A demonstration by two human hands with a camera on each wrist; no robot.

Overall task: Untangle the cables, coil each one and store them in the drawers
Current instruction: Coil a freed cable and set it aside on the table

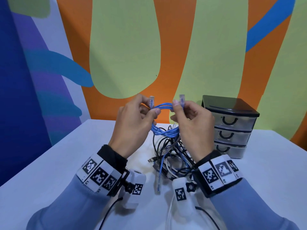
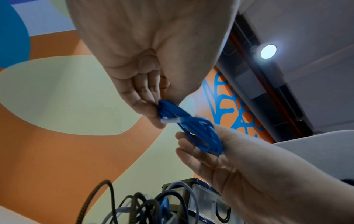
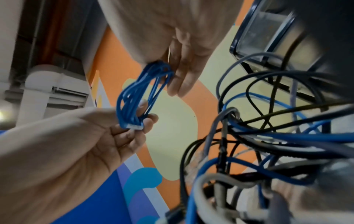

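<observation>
Blue cable [image 1: 163,107] coiled into a loop and held up over the tangle of cables [image 1: 172,155] on the white table [image 1: 66,163], pinched at one side by the left hand [image 1: 134,125] and at the other by the right hand [image 1: 191,123], with the set of drawers [image 1: 230,125] shut at the right.

Both hands [image 1: 163,120] raised, fingers pinched

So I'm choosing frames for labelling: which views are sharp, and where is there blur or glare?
Head view: sharp and evenly lit, the blue coil, both hands and drawer unit crisp. Left wrist view: dim, a ceiling lamp flares, near cables soft. Right wrist view: the cable tangle close to the lens is blurred; the coil stays fairly clear.
</observation>
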